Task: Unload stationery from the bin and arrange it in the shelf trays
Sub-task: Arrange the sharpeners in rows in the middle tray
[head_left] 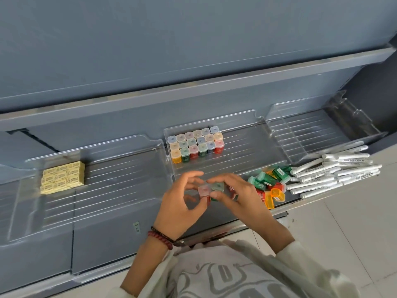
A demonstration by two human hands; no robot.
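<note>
My left hand [182, 203] pinches a small red sharpener box [204, 191] with a frosted lid. Right beside it, my right hand [236, 194] pinches a green sharpener box [217, 188], and the two boxes touch. Both hands hover over the front of the middle clear tray [240, 143]. In the back left corner of that tray, several coloured sharpener boxes [196, 145] stand upright in neat rows. A loose pile of green, red and orange sharpener boxes [269, 183] lies on the shelf to the right of my hands.
The left clear tray [118, 168] holds a block of yellow erasers [63, 177]. The right clear tray [318, 130] holds nothing. Several white wrapped markers [335, 173] lie in a heap on the shelf front at the right. A grey shelf edge [193, 87] runs above.
</note>
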